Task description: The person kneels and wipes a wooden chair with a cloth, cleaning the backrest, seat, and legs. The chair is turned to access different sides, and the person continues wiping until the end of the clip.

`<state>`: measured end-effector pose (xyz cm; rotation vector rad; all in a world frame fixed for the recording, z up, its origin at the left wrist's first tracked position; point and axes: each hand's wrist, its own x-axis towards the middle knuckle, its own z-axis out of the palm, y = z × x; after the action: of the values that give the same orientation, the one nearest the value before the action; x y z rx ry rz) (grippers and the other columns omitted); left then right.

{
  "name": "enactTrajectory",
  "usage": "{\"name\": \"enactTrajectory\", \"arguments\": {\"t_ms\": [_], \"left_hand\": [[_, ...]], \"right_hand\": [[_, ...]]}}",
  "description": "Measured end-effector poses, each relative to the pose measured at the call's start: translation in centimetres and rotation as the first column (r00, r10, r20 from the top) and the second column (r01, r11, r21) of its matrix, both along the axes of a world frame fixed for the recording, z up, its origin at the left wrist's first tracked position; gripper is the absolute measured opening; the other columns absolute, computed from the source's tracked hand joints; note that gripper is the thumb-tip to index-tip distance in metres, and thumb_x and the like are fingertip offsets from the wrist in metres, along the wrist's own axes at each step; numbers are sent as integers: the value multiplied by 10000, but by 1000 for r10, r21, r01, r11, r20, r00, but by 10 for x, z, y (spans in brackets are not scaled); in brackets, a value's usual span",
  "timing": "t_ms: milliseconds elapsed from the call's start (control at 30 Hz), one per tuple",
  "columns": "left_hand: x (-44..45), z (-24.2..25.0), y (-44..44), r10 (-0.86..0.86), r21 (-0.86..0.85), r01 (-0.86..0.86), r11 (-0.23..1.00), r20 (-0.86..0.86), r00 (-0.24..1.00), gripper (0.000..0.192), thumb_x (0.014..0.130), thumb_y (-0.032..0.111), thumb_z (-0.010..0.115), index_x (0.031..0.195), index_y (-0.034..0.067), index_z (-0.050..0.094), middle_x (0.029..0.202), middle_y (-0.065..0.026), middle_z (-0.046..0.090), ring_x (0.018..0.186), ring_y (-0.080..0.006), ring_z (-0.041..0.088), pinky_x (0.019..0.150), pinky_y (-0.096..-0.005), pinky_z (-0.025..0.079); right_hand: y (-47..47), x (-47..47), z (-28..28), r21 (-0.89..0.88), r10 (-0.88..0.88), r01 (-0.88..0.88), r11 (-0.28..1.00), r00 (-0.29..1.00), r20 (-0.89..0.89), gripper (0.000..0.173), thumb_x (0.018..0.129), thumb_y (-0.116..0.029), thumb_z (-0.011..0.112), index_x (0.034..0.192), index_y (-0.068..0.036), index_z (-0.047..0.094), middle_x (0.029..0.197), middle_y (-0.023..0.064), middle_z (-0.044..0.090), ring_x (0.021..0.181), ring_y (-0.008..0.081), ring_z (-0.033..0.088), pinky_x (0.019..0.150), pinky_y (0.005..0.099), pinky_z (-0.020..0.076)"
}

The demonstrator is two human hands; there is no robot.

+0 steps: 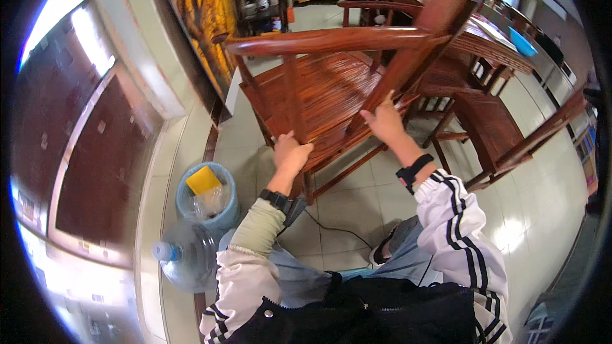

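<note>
A reddish-brown wooden armchair (330, 91) stands before me, its slatted seat seen from behind and above, with a curved top rail (325, 40) and a broad back splat. My left hand (290, 153) grips the chair at the left rear edge of the seat, by the foot of a post. At the right, my right hand (385, 122) is on the lower part of the broad back splat, thumb and fingers apart around its edge. Both wrists wear black straps. The undersides of both hands are hidden.
Left of the chair stand a lined waste bin (181, 196) with a yellow item in it and a large clear water bottle (189, 258). More wooden chairs (492, 119) and a carved wooden table (497, 52) are at the right. A black cable (339, 231) crosses the tiled floor.
</note>
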<state>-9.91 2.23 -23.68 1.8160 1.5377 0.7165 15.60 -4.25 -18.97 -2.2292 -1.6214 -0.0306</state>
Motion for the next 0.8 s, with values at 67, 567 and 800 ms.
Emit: {"name": "enactTrajectory", "arguments": {"t_ms": [67, 567, 800], "left_hand": [[13, 8, -9, -23, 58, 28, 998, -89, 996, 568, 693, 302, 717, 1195, 61, 605, 1188, -154, 569, 1139, -325, 529, 927, -388, 464], [108, 1, -54, -391, 123, 385, 915, 27, 920, 433, 784, 199, 700, 1102, -36, 524, 1068, -241, 473, 993, -433, 546, 814, -486, 485], [108, -25, -1, -516, 23, 517, 855, 132, 847, 316, 721, 101, 627, 1028, 64, 689, 1017, -198, 659, 977, -345, 623, 831, -408, 500]], "right_hand": [[6, 20, -1, 10, 21, -21, 1000, 998, -60, 700, 905, -486, 540, 826, 207, 604, 1387, 459, 148, 1109, 488, 509, 944, 422, 447], [13, 177, -24, 53, -175, 208, 977, 913, -368, 696, 903, -328, 630, 1394, 47, 310, 1378, 201, 439, 1255, 328, 430, 1030, 445, 350], [-1, 148, -15, 122, -350, 370, 921, 923, -161, 832, 888, -382, 625, 1440, 64, 190, 1471, 272, 267, 1343, 377, 327, 1069, 445, 360]]}}
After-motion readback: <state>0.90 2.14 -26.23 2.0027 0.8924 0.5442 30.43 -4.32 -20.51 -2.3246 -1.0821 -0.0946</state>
